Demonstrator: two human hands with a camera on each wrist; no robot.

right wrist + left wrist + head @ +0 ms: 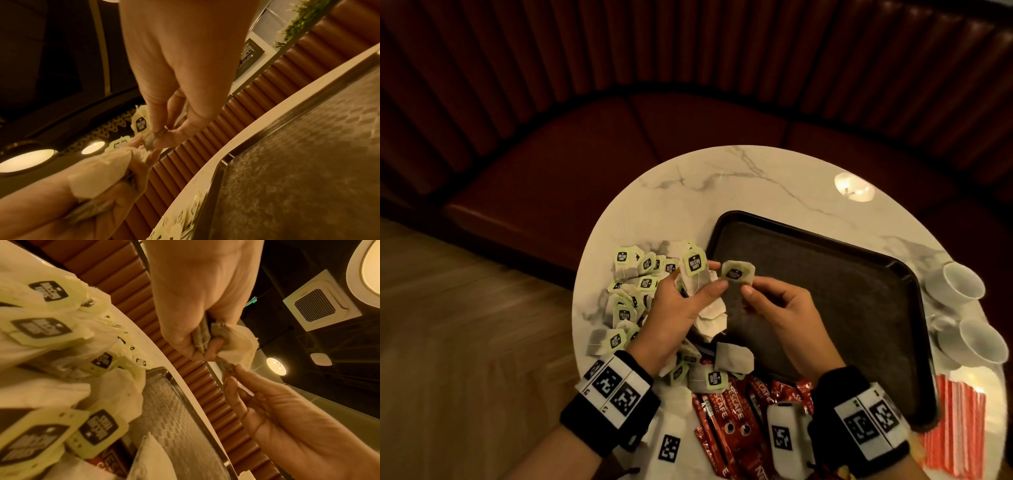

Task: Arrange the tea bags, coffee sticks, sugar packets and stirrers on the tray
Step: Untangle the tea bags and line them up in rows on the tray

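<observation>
A bunch of tea bags [705,301] is gripped in the left hand [678,308]; one tea bag [736,272] is pinched by the right hand [780,308] above the dark tray [859,274]. Loose bags are heaped on the tabletop [722,178] left of the hands.

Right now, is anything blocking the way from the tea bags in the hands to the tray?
Nothing visible. Both hands, left hand and right hand, hold tea bags right over the tray's bare near-left corner.
</observation>
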